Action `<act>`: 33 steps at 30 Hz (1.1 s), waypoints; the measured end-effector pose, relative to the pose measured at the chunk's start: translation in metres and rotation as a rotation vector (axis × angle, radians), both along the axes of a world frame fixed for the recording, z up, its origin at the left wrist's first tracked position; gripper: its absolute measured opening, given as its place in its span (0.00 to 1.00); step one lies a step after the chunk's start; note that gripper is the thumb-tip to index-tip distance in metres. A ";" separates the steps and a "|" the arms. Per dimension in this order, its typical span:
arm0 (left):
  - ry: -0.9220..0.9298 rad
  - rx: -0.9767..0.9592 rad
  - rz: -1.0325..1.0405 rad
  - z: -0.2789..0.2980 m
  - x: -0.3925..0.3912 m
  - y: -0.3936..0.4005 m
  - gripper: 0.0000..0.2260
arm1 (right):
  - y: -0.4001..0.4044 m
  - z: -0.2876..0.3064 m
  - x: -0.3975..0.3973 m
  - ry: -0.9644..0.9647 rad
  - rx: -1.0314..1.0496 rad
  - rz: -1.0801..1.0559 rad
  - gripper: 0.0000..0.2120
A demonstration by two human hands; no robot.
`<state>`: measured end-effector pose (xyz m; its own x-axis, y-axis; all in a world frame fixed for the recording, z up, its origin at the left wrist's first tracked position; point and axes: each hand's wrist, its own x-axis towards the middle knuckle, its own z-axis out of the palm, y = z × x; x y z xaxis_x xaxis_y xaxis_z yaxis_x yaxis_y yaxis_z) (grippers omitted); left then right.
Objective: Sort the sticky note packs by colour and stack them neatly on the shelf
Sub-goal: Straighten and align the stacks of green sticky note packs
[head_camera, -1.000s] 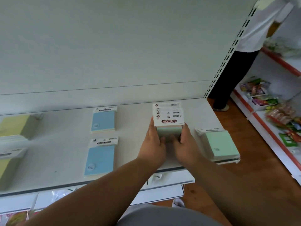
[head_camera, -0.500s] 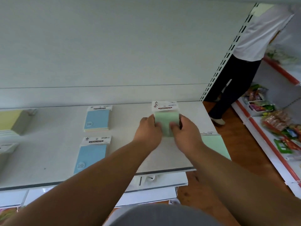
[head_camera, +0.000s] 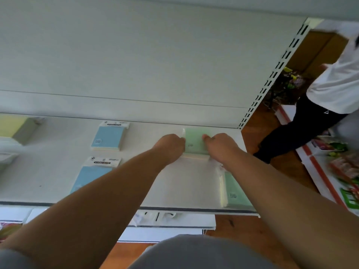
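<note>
Both hands on the green stack (head_camera: 194, 142) at the back of the shelf (head_camera: 186, 183): left hand (head_camera: 171, 146) and right hand (head_camera: 220, 145) grip its sides. Another green pack (head_camera: 236, 193) lies near the front edge.

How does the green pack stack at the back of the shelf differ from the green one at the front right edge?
The back green stack is gripped between the left hand and right hand, close to the back panel; the front green stack lies untouched by either hand at the shelf front edge. The back one is fully visible on top; the front one is partly hidden by the right forearm. Both are pale green and lie flat.
</note>
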<state>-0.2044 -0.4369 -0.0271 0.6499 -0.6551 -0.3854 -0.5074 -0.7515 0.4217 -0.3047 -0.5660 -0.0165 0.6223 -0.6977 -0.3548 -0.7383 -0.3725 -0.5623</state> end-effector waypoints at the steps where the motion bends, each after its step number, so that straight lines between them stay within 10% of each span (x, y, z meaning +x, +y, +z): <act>1: -0.030 0.002 -0.051 -0.003 0.001 0.005 0.13 | -0.002 0.001 -0.002 0.043 -0.022 0.018 0.28; 6: -0.113 0.024 -0.155 -0.006 -0.005 0.014 0.19 | -0.013 0.010 -0.020 0.131 -0.246 0.244 0.35; 12: -0.344 0.070 -0.221 -0.015 -0.009 0.007 0.17 | -0.016 0.002 -0.026 0.206 -0.252 0.605 0.15; 33: -0.310 -0.044 -0.215 -0.028 0.001 0.015 0.10 | -0.013 -0.008 -0.027 0.116 -0.465 0.565 0.14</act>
